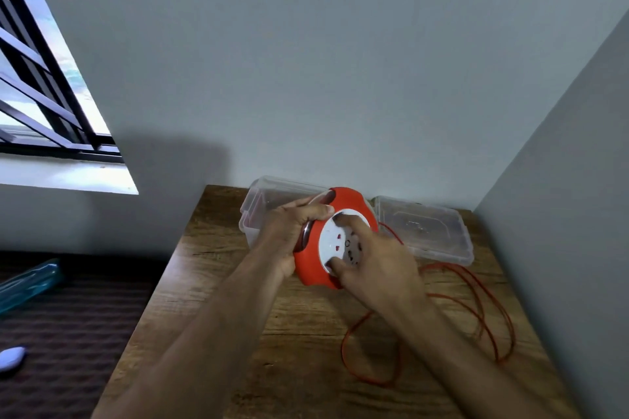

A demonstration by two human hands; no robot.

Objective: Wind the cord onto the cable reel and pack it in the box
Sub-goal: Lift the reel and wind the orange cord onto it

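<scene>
An orange cable reel (347, 202) with a white socket face is held tilted above the wooden table (238, 333). My left hand (292, 231) grips its left rim. My right hand (377, 269) lies on the white face, with thumb and a finger pressed into it. A thin orange cord (483, 313) runs from the reel and lies in loose loops on the table to the right. Behind the reel stands a clear plastic box (258, 201), partly hidden by the reel and my left hand.
The box's clear lid (429, 231) lies flat at the back right of the table, against the wall corner. To the left are a dark patterned surface, a blue transparent object (27, 282) and a small white object (12, 357). A barred window sits upper left.
</scene>
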